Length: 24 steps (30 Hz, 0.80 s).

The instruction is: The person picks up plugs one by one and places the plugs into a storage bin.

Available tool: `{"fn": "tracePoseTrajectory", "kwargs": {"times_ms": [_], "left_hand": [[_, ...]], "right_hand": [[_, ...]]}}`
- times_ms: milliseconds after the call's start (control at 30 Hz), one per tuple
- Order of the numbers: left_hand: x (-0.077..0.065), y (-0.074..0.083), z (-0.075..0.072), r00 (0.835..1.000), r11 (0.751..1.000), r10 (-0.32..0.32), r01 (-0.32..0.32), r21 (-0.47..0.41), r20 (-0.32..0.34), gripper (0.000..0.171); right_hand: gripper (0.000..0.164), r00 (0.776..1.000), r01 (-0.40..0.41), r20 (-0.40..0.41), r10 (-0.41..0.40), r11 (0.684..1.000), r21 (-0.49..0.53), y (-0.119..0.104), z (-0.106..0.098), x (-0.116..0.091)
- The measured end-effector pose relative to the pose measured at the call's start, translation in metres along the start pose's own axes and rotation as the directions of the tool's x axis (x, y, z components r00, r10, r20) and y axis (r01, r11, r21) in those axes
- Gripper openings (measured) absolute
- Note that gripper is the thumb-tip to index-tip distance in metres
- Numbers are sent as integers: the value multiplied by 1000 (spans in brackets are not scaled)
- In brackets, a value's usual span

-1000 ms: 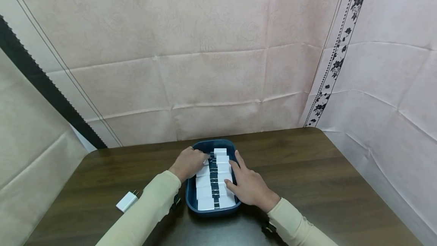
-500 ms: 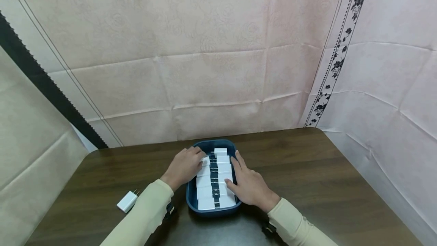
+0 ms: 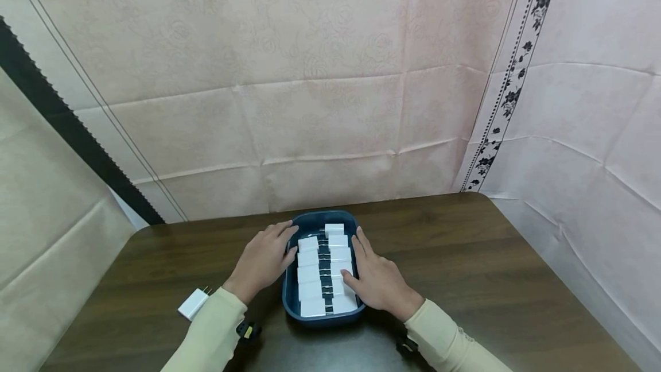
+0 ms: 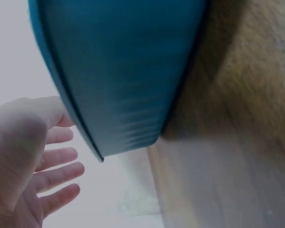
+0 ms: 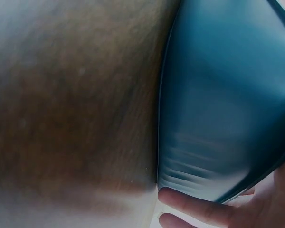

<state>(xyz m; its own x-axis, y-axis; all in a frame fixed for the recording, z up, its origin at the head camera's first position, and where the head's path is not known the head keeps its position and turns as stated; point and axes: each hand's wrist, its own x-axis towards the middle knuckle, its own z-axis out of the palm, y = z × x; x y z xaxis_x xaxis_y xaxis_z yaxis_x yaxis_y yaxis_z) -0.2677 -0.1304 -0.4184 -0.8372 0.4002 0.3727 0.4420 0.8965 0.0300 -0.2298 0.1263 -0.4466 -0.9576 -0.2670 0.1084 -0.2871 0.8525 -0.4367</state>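
A dark blue plastic tub (image 3: 288, 303) holds two rows of white plug adapters (image 3: 312, 290), their metal prongs facing the middle gap. My left hand (image 3: 263, 258) is at the tub's left rim, fingers extended and spread, with nothing in its grasp. In the left wrist view, the same hand (image 4: 26, 152) shows loose fingers beyond the rim. My right hand (image 3: 381, 281) rests at the right rim; its thumb reaches over the adapters while its fingers lie straight along the edge. The right wrist view shows straight fingers (image 5: 194, 207) by the tub's outer wall (image 5: 218, 95).
One more white plug adapter (image 3: 193, 304) lies on the brown wooden table (image 3: 465, 280), left of the tub beside the left sleeve (image 3: 212, 326). A pale cloth backdrop (image 3: 320, 119) rises behind the table.
My left hand has let go of an adapter at the far end of the left row and drawn back left to the rim. The right hand has barely moved.
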Motion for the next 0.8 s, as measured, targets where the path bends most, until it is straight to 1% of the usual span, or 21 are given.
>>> {"fn": "tracePoseTrajectory", "kwargs": {"times_ms": [133, 267, 433, 533, 633, 700, 733, 800], "left_hand": [[-8, -6, -6, 999, 999, -35, 35, -4, -6, 51], [-16, -12, -12, 996, 996, -88, 88, -9, 4, 54], [-26, -19, -19, 988, 988, -150, 151, -29, 28, 56], [-33, -24, -24, 982, 982, -186, 187, -26, 43, 57], [-39, -30, -30, 975, 977, -211, 212, -14, 73, 57], [-42, -34, -33, 968, 974, -225, 227, -5, 112, 59], [-44, -37, -35, 963, 972, -232, 234, 2, 137, 60], [-46, -42, -39, 947, 966, -256, 259, 10, 194, 64]], "right_hand": [[81, 1000, 1, 1, -1, 1000, 5, -1, 0, 0], [80, 1000, -2, 3, 2, 1000, 2, -1, 1, 2], [80, 1000, -2, 1, 2, 1000, 1, -2, 0, 2], [80, 1000, -5, 5, 5, 1000, 8, -2, 0, 2], [80, 1000, -15, 6, 15, 1000, 1, -1, 1, 1], [80, 1000, -22, 5, 22, 1000, -7, -1, 1, 1], [80, 1000, -25, 5, 25, 1000, -12, -1, 1, 1], [80, 1000, -27, 5, 27, 999, -17, -1, 1, 1]]}}
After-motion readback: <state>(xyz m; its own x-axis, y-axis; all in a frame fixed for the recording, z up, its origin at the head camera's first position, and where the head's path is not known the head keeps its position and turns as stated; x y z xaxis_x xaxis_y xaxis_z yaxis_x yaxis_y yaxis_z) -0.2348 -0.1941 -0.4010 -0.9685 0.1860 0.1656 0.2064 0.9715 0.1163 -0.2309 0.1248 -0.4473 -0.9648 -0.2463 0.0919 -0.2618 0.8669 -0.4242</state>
